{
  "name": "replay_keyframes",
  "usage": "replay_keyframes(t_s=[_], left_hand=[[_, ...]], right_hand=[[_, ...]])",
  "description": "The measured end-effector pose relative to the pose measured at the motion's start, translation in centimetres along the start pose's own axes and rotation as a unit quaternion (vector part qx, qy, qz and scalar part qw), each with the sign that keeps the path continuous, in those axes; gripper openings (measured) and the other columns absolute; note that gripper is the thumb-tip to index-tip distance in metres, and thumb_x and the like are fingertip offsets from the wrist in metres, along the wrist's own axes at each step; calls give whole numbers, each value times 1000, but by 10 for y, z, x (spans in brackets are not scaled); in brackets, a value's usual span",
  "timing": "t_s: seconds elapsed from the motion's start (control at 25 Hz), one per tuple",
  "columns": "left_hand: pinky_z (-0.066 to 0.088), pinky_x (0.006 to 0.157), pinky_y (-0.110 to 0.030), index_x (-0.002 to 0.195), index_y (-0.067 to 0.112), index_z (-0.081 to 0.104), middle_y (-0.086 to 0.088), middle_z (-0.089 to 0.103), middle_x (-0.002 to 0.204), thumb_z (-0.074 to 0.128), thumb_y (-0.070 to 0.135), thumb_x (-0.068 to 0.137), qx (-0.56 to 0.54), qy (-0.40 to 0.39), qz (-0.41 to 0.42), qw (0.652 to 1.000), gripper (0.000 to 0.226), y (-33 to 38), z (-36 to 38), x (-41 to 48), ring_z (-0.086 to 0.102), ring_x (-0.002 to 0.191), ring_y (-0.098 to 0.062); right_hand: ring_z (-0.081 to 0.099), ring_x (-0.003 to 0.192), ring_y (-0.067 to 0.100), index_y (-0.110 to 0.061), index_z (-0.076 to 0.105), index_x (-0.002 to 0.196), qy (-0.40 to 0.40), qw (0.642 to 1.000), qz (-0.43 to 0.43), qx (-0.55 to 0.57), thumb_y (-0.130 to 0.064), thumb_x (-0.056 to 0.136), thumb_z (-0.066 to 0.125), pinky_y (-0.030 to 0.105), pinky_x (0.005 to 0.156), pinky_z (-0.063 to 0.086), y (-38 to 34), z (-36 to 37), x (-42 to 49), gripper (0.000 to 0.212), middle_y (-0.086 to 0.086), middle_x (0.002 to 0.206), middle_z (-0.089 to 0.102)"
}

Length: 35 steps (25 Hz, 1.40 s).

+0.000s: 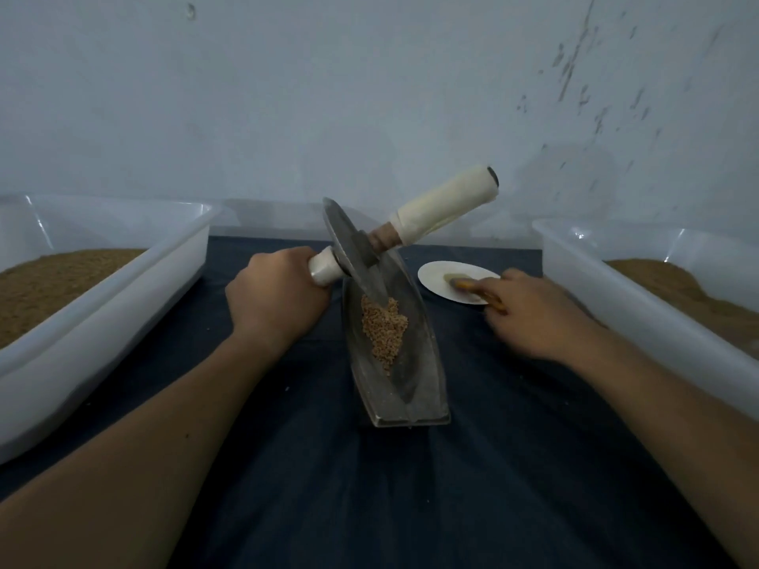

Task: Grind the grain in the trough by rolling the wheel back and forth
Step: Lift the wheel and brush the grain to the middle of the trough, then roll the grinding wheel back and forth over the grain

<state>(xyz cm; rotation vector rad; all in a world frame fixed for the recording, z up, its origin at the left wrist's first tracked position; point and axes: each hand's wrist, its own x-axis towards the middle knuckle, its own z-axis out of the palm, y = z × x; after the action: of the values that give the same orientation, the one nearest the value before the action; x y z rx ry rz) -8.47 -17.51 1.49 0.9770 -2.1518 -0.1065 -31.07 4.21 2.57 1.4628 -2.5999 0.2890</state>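
Note:
A narrow metal trough (415,388) stands on the dark cloth, pointing away from me. A small heap of tan grain (384,330) lies in its groove. The grey metal wheel (353,252) sits tilted at the far end of the trough, its axle slanting up to the right. My left hand (279,305) grips the wheel's left white-wrapped handle. The right white-wrapped handle (447,205) sticks up free. My right hand (530,314) is off to the right at a small white plate (439,273), its fingers on a small orange-handled brush (468,286) that lies there.
A large translucent plastic tub (123,281) with brown grain stands at the left, another tub (640,297) with brown grain at the right. A third plastic tub (279,223) sits behind against the pale wall. Dark blue cloth (369,486) covers the surface.

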Motion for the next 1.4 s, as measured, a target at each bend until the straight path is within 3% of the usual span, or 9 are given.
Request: replay_keyframes(t_s=[0.16,0.28,0.36,0.44,0.52,0.68,0.8,1.12,1.4], left_hand=[[26,50,-24,69,30,52,10,51,63,61,39,82,41,5,41,998,18,1,-3,2,46,57,-16],[31,51,-26,72,28,58,7,53,64,60,37,82,99,11,88,991,13,2,-9,8,49,56,-18],[35,54,-29,76,28,62,4,57,68,60,36,82,131,1,132,983,10,6,-17,11,55,60,-23],[35,55,-30,78,29,62,5,56,70,60,36,82,139,-25,166,976,8,11,-27,12,55,62,-24],[33,55,-31,81,32,62,7,53,71,60,37,81,155,-49,187,969,6,14,-33,12,49,62,-21],[34,57,-33,82,36,56,9,53,75,61,38,81,196,-91,215,952,5,18,-33,10,49,66,-20],[35,56,-33,85,36,58,8,53,76,61,36,82,217,-103,216,947,4,18,-32,11,50,65,-21],[52,69,-37,93,38,62,10,62,88,65,43,74,182,-246,163,938,20,8,-44,18,62,81,-19],[40,59,-33,93,34,64,9,51,76,63,41,78,273,-155,202,928,16,18,-38,17,60,72,-21]], right_hand=[[56,99,18,-43,31,150,-118,990,72,-15,-13,84,67,34,78,52,-9,-27,-22,81,2,126,44],[51,90,14,-34,38,124,119,987,102,32,-14,77,76,25,64,39,-19,-65,-50,64,-1,120,47],[47,106,23,-32,34,132,252,967,10,-16,-15,71,79,32,76,39,-48,-70,-67,77,2,129,43],[41,119,27,-31,31,143,219,965,-57,-132,-19,69,80,47,91,37,-75,-65,-67,89,3,135,43],[45,115,24,-29,37,135,140,966,-72,-205,-22,75,75,44,92,33,-88,-54,-53,71,-1,124,50],[52,72,21,-31,44,96,74,981,-86,-155,-26,82,68,30,60,32,-72,-37,-11,29,-7,81,53],[44,59,14,-32,48,86,79,985,-88,-125,-33,81,63,26,47,25,-61,-15,11,17,-9,72,49],[48,61,13,-35,48,85,104,980,-109,-133,-36,80,65,26,46,26,-48,-15,14,17,-12,71,49],[32,54,7,-28,37,69,129,982,-81,-113,-29,77,64,25,47,19,-59,-1,4,28,-9,65,40]])
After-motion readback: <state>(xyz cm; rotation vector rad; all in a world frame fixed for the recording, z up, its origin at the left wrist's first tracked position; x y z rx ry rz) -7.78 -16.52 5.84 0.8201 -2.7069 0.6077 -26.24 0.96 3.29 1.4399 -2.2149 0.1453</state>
